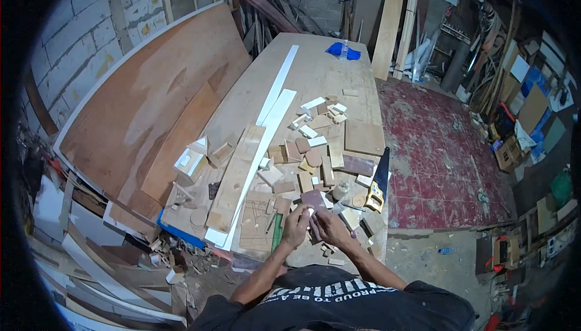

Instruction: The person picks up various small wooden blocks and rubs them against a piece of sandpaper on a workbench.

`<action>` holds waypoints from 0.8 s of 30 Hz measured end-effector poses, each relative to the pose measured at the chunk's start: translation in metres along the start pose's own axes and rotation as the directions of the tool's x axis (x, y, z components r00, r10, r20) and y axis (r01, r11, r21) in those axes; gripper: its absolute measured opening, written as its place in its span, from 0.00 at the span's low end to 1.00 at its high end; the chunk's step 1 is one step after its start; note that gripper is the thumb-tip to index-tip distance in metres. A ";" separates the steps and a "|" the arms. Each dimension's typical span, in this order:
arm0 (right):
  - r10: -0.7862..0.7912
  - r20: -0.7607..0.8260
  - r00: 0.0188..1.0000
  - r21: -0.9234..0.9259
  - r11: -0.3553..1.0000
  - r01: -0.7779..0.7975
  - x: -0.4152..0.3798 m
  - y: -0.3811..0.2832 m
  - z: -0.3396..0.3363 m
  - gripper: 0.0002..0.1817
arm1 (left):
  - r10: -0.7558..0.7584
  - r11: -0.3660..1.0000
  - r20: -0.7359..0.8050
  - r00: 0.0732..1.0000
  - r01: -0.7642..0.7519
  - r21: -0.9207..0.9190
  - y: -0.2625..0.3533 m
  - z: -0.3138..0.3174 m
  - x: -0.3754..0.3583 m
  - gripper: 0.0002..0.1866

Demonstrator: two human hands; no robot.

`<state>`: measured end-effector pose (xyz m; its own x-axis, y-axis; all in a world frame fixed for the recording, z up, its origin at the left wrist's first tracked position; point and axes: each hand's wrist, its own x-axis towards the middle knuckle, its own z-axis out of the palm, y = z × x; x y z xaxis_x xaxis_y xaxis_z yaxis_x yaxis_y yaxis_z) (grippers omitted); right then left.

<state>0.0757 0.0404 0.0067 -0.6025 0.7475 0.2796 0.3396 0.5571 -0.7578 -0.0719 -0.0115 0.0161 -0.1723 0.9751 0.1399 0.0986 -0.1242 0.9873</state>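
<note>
Head view: both hands meet at the workbench (315, 82) near edge, pinching one small flat wood piece (315, 201), reddish-brown, roughly square. Left hand (295, 227) grips its 7 o'clock edge, right hand (330, 228) its 5 o'clock edge; piece sticks up at 12 o'clock. One handsaw (379, 179) at 2 o'clock, dozens of offcuts (311, 149) beyond.

Workbench (315, 82): bare wood, matt, pale, dusty. Offcuts (308, 161): raw wood, matt, mixed light/brown tones, some w/ white faces. Long strips (275, 98): white, smooth, laminate-like. Leaning board (151, 101): plywood, reddish-brown, matt. Left hand (295, 227) and right hand (330, 227) grip small piece (313, 201): dark brown, smooth-looking, material unclear. Saw (379, 179): dark metal blade, yellow handle. Cloth (342, 50): blue. Floor (436, 143): red, worn, rough.
</note>
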 end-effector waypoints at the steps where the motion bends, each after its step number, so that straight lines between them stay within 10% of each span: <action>1: -0.002 -0.033 0.999 -0.028 1.000 0.001 -0.003 0.000 0.002 0.06 | -0.005 1.000 -0.004 1.000 0.005 -0.005 -0.006 0.004 -0.003 0.12; 5: 0.030 -0.036 0.999 -0.010 1.000 -0.030 -0.005 0.006 -0.003 0.05 | 0.117 0.992 -0.057 0.992 -0.114 0.056 -0.048 0.012 -0.001 0.12; 7: 0.017 -0.054 0.998 -0.007 1.000 -0.017 -0.001 0.011 -0.004 0.04 | -0.382 0.816 0.151 0.912 0.409 -0.408 -0.016 0.009 0.002 0.11; 11: 0.048 -0.031 0.998 -0.073 0.996 -0.050 0.001 0.006 -0.004 0.09 | -0.217 0.935 0.084 0.972 0.232 -0.268 -0.032 0.013 0.008 0.12; 13: 0.408 0.134 0.903 0.461 0.781 -0.421 0.001 -0.001 -0.005 0.11 | -0.232 0.933 0.131 0.964 0.259 -0.251 -0.021 0.005 0.006 0.12; 14: 0.491 0.327 0.808 0.739 0.400 -0.542 0.000 0.012 -0.001 0.14 | -0.212 0.931 0.153 0.965 0.247 -0.268 -0.016 0.004 0.004 0.13; 15: 0.492 0.326 0.807 0.738 0.402 -0.543 0.000 0.009 -0.004 0.14 | -0.187 0.930 0.172 0.967 0.230 -0.286 -0.012 0.003 0.004 0.13; 18: 0.077 0.023 0.997 0.091 0.993 -0.078 0.000 -0.002 -0.007 0.14 | -0.263 0.909 0.226 0.938 0.319 -0.266 -0.008 -0.006 0.003 0.13; 21: -0.119 0.005 0.993 -0.305 0.945 0.115 -0.005 -0.011 -0.006 0.17 | -0.161 0.966 0.162 0.974 0.189 -0.178 -0.016 -0.003 0.001 0.13; 24: -0.026 0.087 0.996 -0.234 0.971 0.045 -0.008 -0.010 -0.006 0.16 | -0.241 0.916 0.191 0.952 0.288 -0.280 -0.019 -0.007 -0.005 0.13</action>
<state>0.0811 0.0313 0.0151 -0.6717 0.6986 0.2464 0.4712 0.6596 -0.5856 -0.0795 -0.0154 -0.0028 -0.0005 0.9929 -0.1189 -0.2336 0.1155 0.9654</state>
